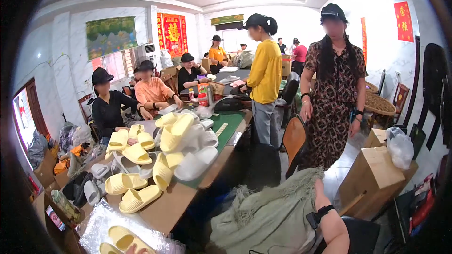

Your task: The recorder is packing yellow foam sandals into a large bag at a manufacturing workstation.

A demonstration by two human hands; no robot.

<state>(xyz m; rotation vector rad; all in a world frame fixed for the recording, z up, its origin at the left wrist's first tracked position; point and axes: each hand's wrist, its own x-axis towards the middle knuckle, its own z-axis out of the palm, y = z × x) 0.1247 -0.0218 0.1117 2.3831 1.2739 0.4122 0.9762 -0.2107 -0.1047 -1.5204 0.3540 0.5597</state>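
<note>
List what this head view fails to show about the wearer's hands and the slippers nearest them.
- Left hand: out of view, below the lower edge.
- Right hand: hidden behind the grey-green fringed cloth; only the forearm with black wristband shows.
- Nearest yellow slippers: cut off by the lower edge.

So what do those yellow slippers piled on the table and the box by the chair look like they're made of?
Yellow slippers: apparently moulded foam or soft rubber, one-piece, matte, with ridged straps. Box: plain brown corrugated cardboard, by its flat dull panels and folded edges. Table: brown, smooth, wood-look top.
</note>
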